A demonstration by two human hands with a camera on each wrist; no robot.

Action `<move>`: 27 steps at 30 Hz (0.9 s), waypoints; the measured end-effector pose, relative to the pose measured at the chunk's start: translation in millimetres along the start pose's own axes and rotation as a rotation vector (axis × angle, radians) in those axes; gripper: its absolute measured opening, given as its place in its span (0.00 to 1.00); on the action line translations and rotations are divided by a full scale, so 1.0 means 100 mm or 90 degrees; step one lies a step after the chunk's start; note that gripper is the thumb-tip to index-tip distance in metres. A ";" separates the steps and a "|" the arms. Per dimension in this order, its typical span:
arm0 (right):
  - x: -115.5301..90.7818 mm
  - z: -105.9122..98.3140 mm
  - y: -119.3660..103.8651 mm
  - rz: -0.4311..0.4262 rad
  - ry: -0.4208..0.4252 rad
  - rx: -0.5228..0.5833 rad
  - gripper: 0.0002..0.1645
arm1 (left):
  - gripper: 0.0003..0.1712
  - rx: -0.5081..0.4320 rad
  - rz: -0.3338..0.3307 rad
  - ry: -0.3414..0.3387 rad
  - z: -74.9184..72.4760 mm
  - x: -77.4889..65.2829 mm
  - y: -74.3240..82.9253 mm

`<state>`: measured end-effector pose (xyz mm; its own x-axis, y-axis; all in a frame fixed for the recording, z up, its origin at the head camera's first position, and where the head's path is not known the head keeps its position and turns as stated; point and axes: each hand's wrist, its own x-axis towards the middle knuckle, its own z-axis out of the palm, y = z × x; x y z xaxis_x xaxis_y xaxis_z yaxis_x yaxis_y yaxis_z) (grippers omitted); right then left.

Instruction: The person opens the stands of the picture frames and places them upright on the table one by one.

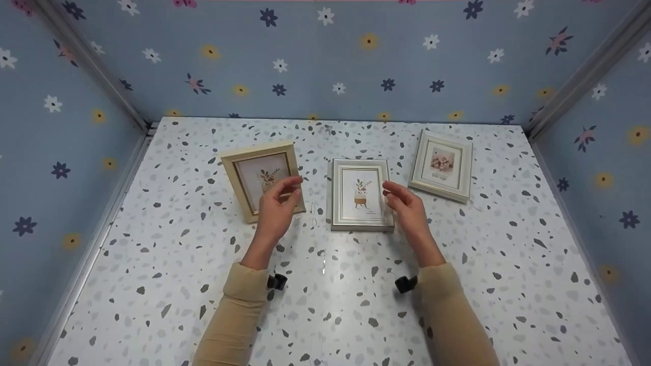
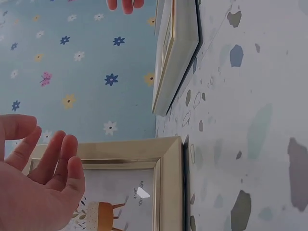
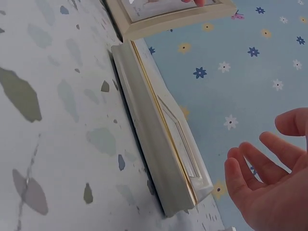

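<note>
On the surface (image 1: 346, 315): silver frame (image 1: 361, 195) flat, gold frame (image 1: 252, 175) standing
Left hand (image 1: 277, 206): fingers loosely parted, before gold frame
Right hand (image 1: 412, 211): loosely parted, near silver frame

Your head view looks forward and down over the table (image 1: 351, 325). Your wrist views look across it, low and close, sharing the middle frame (image 1: 360, 195): top centre in your left, centre in your right.

Bright, even light w/ slight glare on tabletop (image 1: 325, 284), soft shadows, wrist pics dimmer
</note>
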<state>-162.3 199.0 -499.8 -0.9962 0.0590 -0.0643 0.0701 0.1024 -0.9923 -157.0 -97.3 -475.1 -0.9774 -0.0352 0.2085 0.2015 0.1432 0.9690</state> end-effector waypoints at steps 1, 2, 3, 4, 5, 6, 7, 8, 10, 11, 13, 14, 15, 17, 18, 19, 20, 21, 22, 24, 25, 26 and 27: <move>0.00 -0.02 0.01 0.003 0.004 -0.002 0.22 | 0.15 0.001 -0.002 -0.008 0.02 0.02 -0.06; 0.00 -0.03 0.03 0.008 0.008 -0.004 0.22 | 0.16 0.003 -0.004 -0.015 0.04 0.04 -0.12; -0.01 -0.05 0.04 0.013 0.013 -0.006 0.22 | 0.16 0.005 -0.006 -0.023 0.07 0.04 -0.13; -0.01 -0.06 0.05 0.019 0.017 -0.006 0.22 | 0.16 0.008 -0.011 -0.030 0.09 0.05 -0.14; -0.01 -0.07 0.07 0.023 0.022 -0.007 0.21 | 0.16 0.009 -0.017 -0.036 0.11 0.05 -0.15; -0.01 -0.08 0.08 0.025 0.025 -0.006 0.22 | 0.17 0.009 -0.023 -0.041 0.13 0.06 -0.15; -0.01 -0.08 0.09 0.026 0.029 -0.002 0.22 | 0.17 0.009 -0.031 -0.045 0.15 0.06 -0.16; -0.01 -0.09 0.10 0.027 0.032 -0.002 0.22 | 0.17 0.005 -0.039 -0.049 0.17 0.06 -0.17; -0.01 -0.09 0.12 0.030 0.038 -0.002 0.22 | 0.17 -0.008 -0.056 -0.058 0.21 0.07 -0.19; -0.01 -0.10 0.12 0.033 0.042 -0.002 0.22 | 0.18 -0.018 -0.065 -0.064 0.23 0.07 -0.21; 0.00 -0.09 0.13 0.037 0.048 0.000 0.22 | 0.19 -0.037 -0.085 -0.076 0.26 0.08 -0.23; 0.00 -0.10 0.14 0.040 0.048 -0.003 0.22 | 0.20 -0.049 -0.094 -0.082 0.28 0.08 -0.25; 0.00 -0.09 0.14 0.042 0.048 -0.004 0.22 | 0.21 -0.059 -0.108 -0.088 0.29 0.08 -0.26; 0.00 -0.09 0.14 0.047 0.049 -0.008 0.23 | 0.23 -0.072 -0.133 -0.093 0.32 0.08 -0.28; 0.00 -0.09 0.14 0.050 0.049 -0.010 0.23 | 0.24 -0.075 -0.146 -0.095 0.34 0.08 -0.29; 0.00 -0.09 0.14 0.054 0.049 -0.011 0.24 | 0.25 -0.077 -0.159 -0.097 0.36 0.08 -0.29; 0.01 -0.09 0.15 0.058 0.050 -0.012 0.24 | 0.26 -0.078 -0.172 -0.100 0.38 0.08 -0.30; 0.01 -0.09 0.15 0.061 0.052 -0.010 0.25 | 0.28 -0.076 -0.186 -0.104 0.39 0.08 -0.30; 0.01 -0.09 0.15 0.067 0.052 -0.006 0.25 | 0.29 -0.079 -0.196 -0.110 0.41 0.08 -0.30; 0.02 -0.08 0.16 0.075 0.053 0.010 0.26 | 0.32 -0.090 -0.218 -0.125 0.43 0.07 -0.30; 0.03 -0.08 0.16 0.078 0.053 0.020 0.27 | 0.33 -0.096 -0.230 -0.129 0.45 0.07 -0.30; 0.03 -0.08 0.17 0.080 0.050 0.030 0.27 | 0.34 -0.104 -0.241 -0.133 0.46 0.07 -0.30; 0.04 -0.07 0.17 0.082 0.047 0.041 0.28 | 0.35 -0.115 -0.251 -0.136 0.47 0.08 -0.30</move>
<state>-164.4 208.4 -516.6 -0.9724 0.1412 -0.1856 0.1910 0.0253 -0.9813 -173.5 -55.2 -508.9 -0.9690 0.1545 -0.1927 -0.1974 -0.0150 0.9802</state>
